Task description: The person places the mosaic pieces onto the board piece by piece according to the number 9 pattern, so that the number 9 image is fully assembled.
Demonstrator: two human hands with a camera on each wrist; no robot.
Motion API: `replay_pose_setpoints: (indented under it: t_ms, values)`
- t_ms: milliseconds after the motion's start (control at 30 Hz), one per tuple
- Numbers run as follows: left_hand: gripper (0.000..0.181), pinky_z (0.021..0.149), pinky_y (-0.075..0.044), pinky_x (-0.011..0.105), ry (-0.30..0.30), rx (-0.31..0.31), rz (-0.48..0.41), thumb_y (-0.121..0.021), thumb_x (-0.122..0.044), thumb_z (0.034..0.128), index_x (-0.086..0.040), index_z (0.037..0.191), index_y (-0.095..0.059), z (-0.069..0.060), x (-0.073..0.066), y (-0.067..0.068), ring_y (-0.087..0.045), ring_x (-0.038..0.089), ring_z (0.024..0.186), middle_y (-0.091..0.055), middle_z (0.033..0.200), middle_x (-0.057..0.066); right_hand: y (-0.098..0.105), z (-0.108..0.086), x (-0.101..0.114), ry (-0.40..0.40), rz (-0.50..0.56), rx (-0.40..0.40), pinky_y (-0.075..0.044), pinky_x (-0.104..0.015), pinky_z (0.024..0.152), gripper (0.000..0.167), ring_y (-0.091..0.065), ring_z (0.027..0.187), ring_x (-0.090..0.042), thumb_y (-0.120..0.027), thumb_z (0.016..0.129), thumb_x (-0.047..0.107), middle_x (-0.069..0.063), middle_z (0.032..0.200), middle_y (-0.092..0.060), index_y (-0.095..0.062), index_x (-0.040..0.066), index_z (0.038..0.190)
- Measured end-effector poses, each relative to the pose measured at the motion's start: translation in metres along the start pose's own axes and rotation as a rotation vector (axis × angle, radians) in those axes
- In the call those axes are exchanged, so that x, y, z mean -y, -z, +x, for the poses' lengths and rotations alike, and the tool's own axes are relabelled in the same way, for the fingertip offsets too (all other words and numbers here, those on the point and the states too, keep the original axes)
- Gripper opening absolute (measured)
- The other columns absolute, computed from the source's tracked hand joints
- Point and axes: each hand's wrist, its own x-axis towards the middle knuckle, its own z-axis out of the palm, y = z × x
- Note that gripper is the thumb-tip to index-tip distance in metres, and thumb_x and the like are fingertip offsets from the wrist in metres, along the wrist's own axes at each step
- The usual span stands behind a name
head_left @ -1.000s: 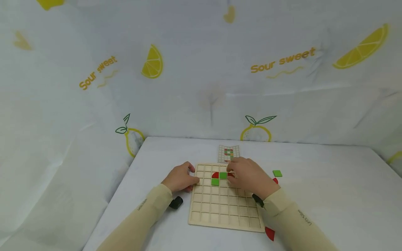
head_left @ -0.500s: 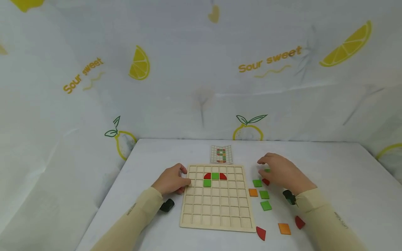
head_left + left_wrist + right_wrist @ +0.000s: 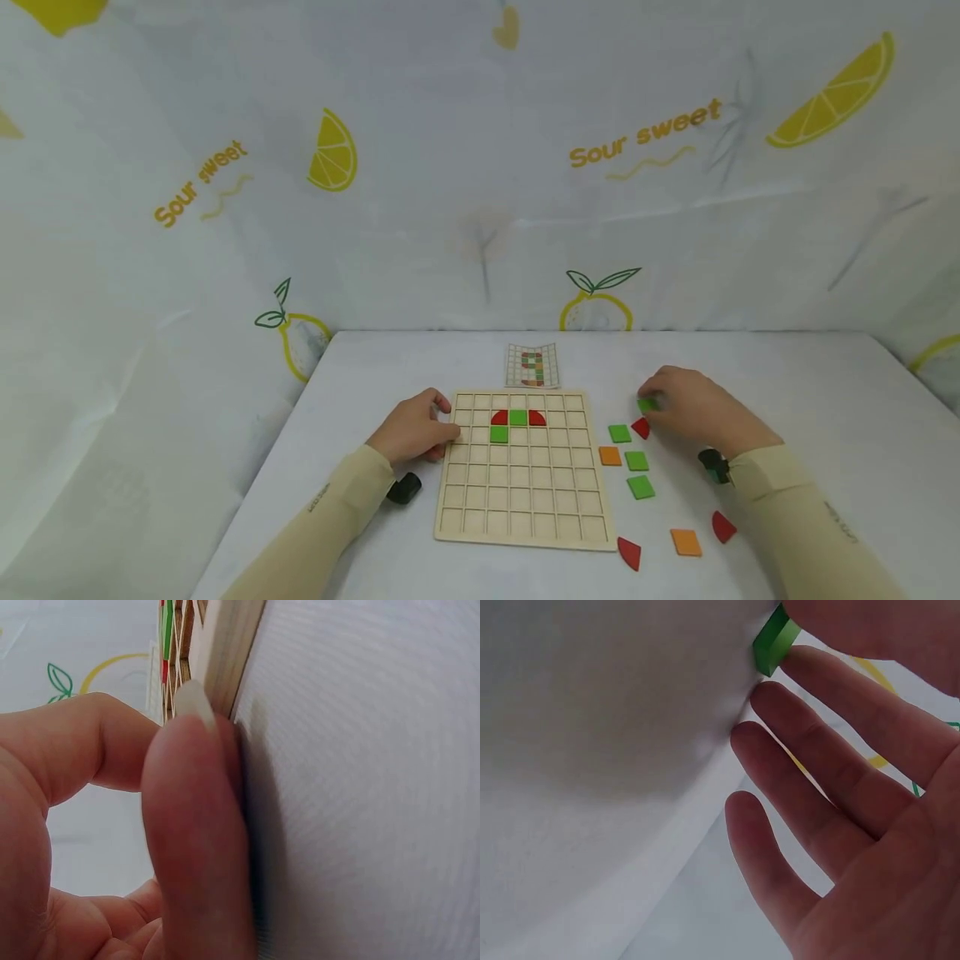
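Observation:
A pale wooden grid board (image 3: 498, 500) lies flat on the table. In its upper cells sit two red quarter-round tiles, one being the left red tile (image 3: 500, 417), and two green squares, including the lower green square (image 3: 498, 434). My left hand (image 3: 412, 427) touches the board's left edge with relaxed fingers; the left wrist view shows a nail against the wooden side (image 3: 232, 652). Right of the board, my right hand (image 3: 697, 408) pinches a green square tile (image 3: 647, 405) between thumb and forefinger. That tile (image 3: 774, 643) is partly hidden by the thumb, while the other fingers extend loosely.
A patterned card (image 3: 532, 367) stands behind the board. Several loose tiles lie to the right, among them a green square (image 3: 641, 487), an orange square (image 3: 686, 542) and a red quarter-round (image 3: 629, 552). A printed white cloth (image 3: 420, 208) backs the table.
My right hand has left the board, where a red quarter-round tile now lies in a cell, moved right, and taken hold of a green square. My left hand stays at the board's edge.

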Motion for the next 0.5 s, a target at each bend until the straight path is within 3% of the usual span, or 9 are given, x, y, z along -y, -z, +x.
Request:
replay_pose_setpoints:
  t_ms: [500]
  values:
    - [0.039, 0.062, -0.056, 0.028, 0.006, -0.003, -0.013, -0.078, -0.023, 0.0912, -0.011, 0.123, -0.059, 0.0005, -0.0004, -0.0008, -0.067, 0.015, 0.062, -0.07, 0.08, 0.007, 0.0072, -0.0017, 0.0007, -0.074, 0.017, 0.038, -0.056, -0.061, 0.102, 0.027, -0.067, 0.112, -0.04, -0.079, 0.094, 0.014, -0.018, 0.118, -0.074, -0.078, 0.0, 0.117]
